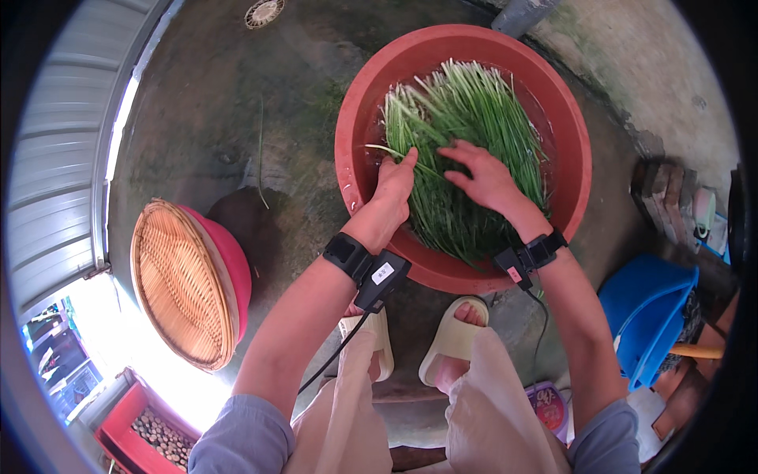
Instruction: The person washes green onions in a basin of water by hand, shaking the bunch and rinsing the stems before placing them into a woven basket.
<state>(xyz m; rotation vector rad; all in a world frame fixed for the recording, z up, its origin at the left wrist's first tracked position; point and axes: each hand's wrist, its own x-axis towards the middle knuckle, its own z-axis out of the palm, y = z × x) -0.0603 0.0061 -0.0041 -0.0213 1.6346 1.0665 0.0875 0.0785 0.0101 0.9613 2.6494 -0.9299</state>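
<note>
A large red-brown plastic tub [352, 124] holds water and a thick mass of long green garlic chives [491, 112], their pale ends towards the far side. My left hand [395, 186] is over the tub's left part, pinching a thin chive stalk [379, 147] whose white end sticks out to the left. Right of it, my right hand [487, 181] hovers over the bundle, fingers apart and slightly blurred. Nothing shows clearly in its grasp, though its fingertips are close to the leaves. Both wrists wear black straps with small cabled boxes.
Left of me, a woven wicker basket [177, 284] leans on a pink basin [228, 266]. One loose chive leaf [260, 154] lies on the wet concrete floor. A blue plastic basin [645, 314] and stacked bricks [666, 201] stand at right. A grey pipe [521, 16] rises behind the tub.
</note>
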